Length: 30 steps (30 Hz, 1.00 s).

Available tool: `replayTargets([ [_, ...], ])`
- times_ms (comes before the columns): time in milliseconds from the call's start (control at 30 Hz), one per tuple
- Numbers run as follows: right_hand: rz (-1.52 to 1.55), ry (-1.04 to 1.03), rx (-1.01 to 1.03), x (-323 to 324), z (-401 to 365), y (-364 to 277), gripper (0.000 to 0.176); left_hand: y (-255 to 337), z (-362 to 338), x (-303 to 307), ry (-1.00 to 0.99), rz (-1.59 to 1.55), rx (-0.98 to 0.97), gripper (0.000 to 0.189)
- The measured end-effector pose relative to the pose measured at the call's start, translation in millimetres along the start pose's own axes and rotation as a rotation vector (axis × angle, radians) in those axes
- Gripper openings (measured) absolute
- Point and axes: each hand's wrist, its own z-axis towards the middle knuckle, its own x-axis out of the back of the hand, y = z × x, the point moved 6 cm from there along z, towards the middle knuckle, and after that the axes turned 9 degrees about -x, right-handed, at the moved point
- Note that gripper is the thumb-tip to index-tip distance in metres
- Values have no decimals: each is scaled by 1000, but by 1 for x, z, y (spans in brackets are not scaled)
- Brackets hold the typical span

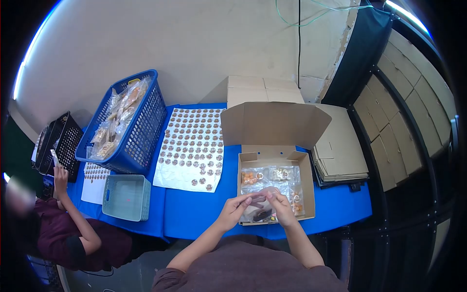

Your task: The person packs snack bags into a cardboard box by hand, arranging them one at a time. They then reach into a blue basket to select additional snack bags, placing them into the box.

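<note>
At the near edge of the blue counter (194, 214), over the front part of an open cardboard box (307, 180): a clear plastic packet (259, 208), pinched from both sides. Left hand (232, 210) closed on the packet's left end, grip of thumb and fingers clamped on the film. Right hand (281, 207) likewise closed on the right end, fingertips close to those of the left above the packet. Inside the box, behind the hands: more clear packets (272, 174) with orange and pale contents, lying flat. Left of the box: a white sheet of round brown stickers (192, 146). Further left: a blue basket (146, 131) filled with bagged goods, with a pale green bin (124, 199) just in front. Right of the box: a stack of flat cardboard blanks (340, 155). At the far left: a co-worker's hand (61, 177), raised beside a black basket (65, 141).
</note>
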Motion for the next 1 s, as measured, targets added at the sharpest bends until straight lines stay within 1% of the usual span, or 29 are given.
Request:
replayTargets([
  [33,183,-37,-92,1,2,11,36,-3,2,-6,1,-1,0,32],
  [67,180,-38,-91,2,5,15,36,-5,6,-11,36,-116,-45,30],
  [100,292,-26,-89,3,7,15,39,-5,9,-12,70,-232,-92,30],
  [133,403,-15,-88,3,8,13,43,-10,11,-11,70,-235,-96,30],
  [167,427,70,-39,5,5,9,48,-19,11,-14,0,-100,-68,29],
  [200,423,65,-44,6,6,8,48,-21,9,-17,-66,35,-36,28],
  [233,526,91,-47,9,6,10,49,-20,11,-15,-114,277,-4,32],
  [267,629,115,-49,10,7,12,51,-23,9,-14,-104,278,1,32],
  [333,663,83,-55,6,9,22,52,-50,8,-6,11,23,183,32],
  [367,554,89,-93,5,11,43,51,-56,8,2,49,190,82,32],
  [400,441,99,-125,3,10,48,51,-58,7,3,45,194,75,32],
  [433,196,131,-152,0,6,52,49,-60,6,6,88,204,51,33],
  [467,194,136,-145,-2,5,54,49,-61,5,9,130,213,28,33],
  [500,222,112,-188,-5,4,56,45,-62,4,8,127,162,79,32],
  [533,247,85,-229,-9,5,57,42,-64,4,8,125,162,69,32],
  [567,319,99,-216,-12,7,54,34,-67,2,10,163,143,64,32],
  [600,311,91,-201,-11,9,58,34,-72,2,14,203,128,53,33],
  [667,326,207,-244,-4,17,75,27,-78,-1,19,250,146,50,32],
  [700,271,223,-218,-5,20,68,27,-76,-3,20,270,141,48,32],
  [733,274,201,-206,-6,24,62,27,-74,-5,23,291,143,52,31],
  [800,222,70,-210,-11,33,56,27,-70,-2,27,331,180,-5,30],
  [867,208,48,-175,-17,42,56,26,-62,-1,35,353,208,-62,30],
  [933,78,38,-115,-23,44,51,24,-51,-2,36,422,243,-35,29],
  [967,68,24,-111,-26,45,50,22,-62,-5,42,481,143,-6,27],
  [1000,63,20,-107,-28,44,51,22,-64,-6,44,485,141,-13,27],
])
